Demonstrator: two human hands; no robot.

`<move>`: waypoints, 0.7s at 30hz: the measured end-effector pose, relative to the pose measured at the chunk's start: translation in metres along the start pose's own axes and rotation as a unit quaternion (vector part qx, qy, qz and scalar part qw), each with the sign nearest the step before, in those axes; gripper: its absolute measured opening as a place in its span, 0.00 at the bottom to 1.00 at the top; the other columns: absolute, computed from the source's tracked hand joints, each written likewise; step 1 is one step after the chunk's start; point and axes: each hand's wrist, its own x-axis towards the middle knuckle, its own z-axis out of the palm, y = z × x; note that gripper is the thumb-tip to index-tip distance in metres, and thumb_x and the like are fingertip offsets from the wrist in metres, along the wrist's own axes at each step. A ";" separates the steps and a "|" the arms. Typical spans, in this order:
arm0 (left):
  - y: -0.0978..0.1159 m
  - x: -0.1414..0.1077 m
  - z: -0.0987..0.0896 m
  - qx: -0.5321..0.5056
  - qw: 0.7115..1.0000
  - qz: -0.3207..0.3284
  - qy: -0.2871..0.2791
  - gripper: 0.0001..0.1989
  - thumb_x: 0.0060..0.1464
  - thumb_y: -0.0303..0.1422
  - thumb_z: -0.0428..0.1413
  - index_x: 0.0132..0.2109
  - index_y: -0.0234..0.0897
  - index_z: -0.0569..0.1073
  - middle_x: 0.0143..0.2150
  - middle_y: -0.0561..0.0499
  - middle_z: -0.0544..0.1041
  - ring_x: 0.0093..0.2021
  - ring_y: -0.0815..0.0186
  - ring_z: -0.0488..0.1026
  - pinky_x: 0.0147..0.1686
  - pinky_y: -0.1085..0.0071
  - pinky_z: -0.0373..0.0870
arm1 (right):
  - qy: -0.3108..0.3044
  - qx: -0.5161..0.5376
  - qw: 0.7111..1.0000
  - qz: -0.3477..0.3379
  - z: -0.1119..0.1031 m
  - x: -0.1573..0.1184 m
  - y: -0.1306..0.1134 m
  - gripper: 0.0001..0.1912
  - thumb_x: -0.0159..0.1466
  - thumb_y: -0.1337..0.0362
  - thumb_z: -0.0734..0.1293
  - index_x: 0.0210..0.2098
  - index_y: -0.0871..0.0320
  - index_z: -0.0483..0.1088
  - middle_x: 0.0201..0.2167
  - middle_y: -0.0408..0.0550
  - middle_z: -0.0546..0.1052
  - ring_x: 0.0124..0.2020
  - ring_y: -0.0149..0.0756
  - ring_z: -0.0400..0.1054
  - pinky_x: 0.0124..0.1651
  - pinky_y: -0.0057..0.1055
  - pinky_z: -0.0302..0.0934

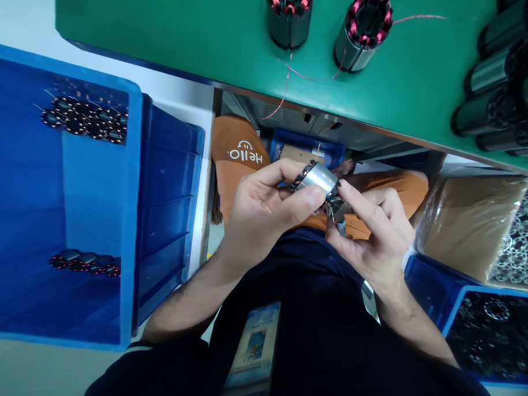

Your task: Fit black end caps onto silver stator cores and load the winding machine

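A silver metal cylinder [320,178] with black slotted ends is held above my lap. My left hand [268,207] is wrapped round it, thumb on its side. At its right end is my right hand [371,225], index fingertip touching the black rim, thumb lower down by a thin wire. Whether the right fingers pinch that wire is too small to tell. Two cores wound with red wire stand upright at the green table's front, one [290,20] near the middle and one [364,34] to its right, with loose red wire ends trailing from them.
Several dark cylinders [497,73] lie stacked on the green table [187,39] at the right. A blue bin [131,216] at the left holds rows of wound cores [89,119]. At the right are a box of metal rings [520,241] and a blue bin of black parts [493,333].
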 end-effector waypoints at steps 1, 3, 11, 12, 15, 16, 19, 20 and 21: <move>0.000 0.000 0.001 -0.001 1.000 0.000 -0.004 0.19 0.66 0.49 0.84 0.44 0.43 0.90 0.43 0.51 0.88 0.44 0.63 0.86 0.48 0.67 0.90 | -0.001 0.005 1.000 0.003 0.000 -0.001 0.000 0.37 0.77 0.69 0.79 0.82 0.36 0.83 0.43 0.44 0.78 0.40 0.36 0.76 0.41 0.35 0.75; 0.000 0.000 0.002 0.001 1.000 0.002 -0.009 0.19 0.66 0.50 0.84 0.44 0.42 0.90 0.43 0.51 0.87 0.42 0.64 0.85 0.46 0.67 0.89 | -0.009 0.015 1.000 0.008 0.000 -0.002 0.001 0.37 0.78 0.69 0.80 0.82 0.36 0.82 0.43 0.44 0.78 0.40 0.35 0.75 0.42 0.33 0.75; -0.013 -0.001 0.003 0.018 0.999 0.032 0.024 0.18 0.69 0.50 0.82 0.45 0.43 0.89 0.42 0.52 0.87 0.40 0.65 0.85 0.41 0.68 0.87 | -0.047 0.063 0.996 0.039 -0.003 -0.007 0.002 0.31 0.81 0.66 0.79 0.81 0.39 0.84 0.42 0.44 0.76 0.41 0.39 0.75 0.44 0.36 0.77; -0.017 0.000 0.005 0.017 0.998 0.041 0.045 0.20 0.68 0.52 0.82 0.45 0.43 0.88 0.42 0.52 0.87 0.41 0.64 0.87 0.42 0.68 0.88 | -0.063 0.072 0.994 0.046 -0.003 -0.006 0.003 0.31 0.82 0.66 0.78 0.80 0.40 0.84 0.42 0.44 0.76 0.40 0.39 0.75 0.44 0.36 0.77; -0.026 0.000 0.004 0.007 0.993 0.044 0.113 0.26 0.66 0.57 0.82 0.44 0.42 0.84 0.41 0.51 0.88 0.42 0.59 0.92 0.46 0.64 0.94 | -0.104 0.079 0.987 0.095 -0.004 -0.005 0.006 0.30 0.81 0.66 0.76 0.80 0.43 0.85 0.40 0.42 0.77 0.37 0.37 0.73 0.46 0.36 0.78; -0.025 -0.003 -0.001 0.009 0.991 0.037 0.131 0.27 0.66 0.58 0.82 0.44 0.42 0.84 0.41 0.51 0.88 0.42 0.59 0.93 0.47 0.63 0.95 | -0.118 0.071 0.983 0.120 -0.004 -0.005 0.010 0.30 0.81 0.65 0.76 0.80 0.46 0.84 0.40 0.42 0.78 0.36 0.37 0.72 0.46 0.36 0.77; -0.010 -0.025 -0.037 0.051 0.985 0.037 0.160 0.25 0.70 0.58 0.79 0.49 0.41 0.86 0.42 0.49 0.89 0.42 0.59 0.94 0.51 0.63 0.96 | -0.172 0.019 0.969 0.177 -0.004 -0.011 0.028 0.35 0.79 0.57 0.76 0.83 0.51 0.81 0.45 0.47 0.85 0.38 0.39 0.77 0.47 0.38 0.78; 0.001 -0.038 -0.056 0.084 0.980 0.060 0.169 0.24 0.70 0.57 0.79 0.51 0.41 0.88 0.44 0.48 0.90 0.42 0.59 0.94 0.51 0.63 0.96 | -0.191 -0.002 0.964 0.183 -0.003 -0.014 0.037 0.36 0.79 0.53 0.75 0.84 0.52 0.80 0.49 0.50 0.87 0.40 0.41 0.80 0.49 0.39 0.79; 0.015 -0.051 -0.077 0.129 0.970 0.093 0.183 0.23 0.70 0.55 0.79 0.52 0.42 0.88 0.46 0.48 0.90 0.42 0.60 0.93 0.50 0.64 0.96 | -0.205 -0.022 0.961 0.185 -0.001 -0.018 0.047 0.37 0.79 0.50 0.74 0.84 0.52 0.80 0.52 0.53 0.89 0.42 0.43 0.82 0.50 0.41 0.79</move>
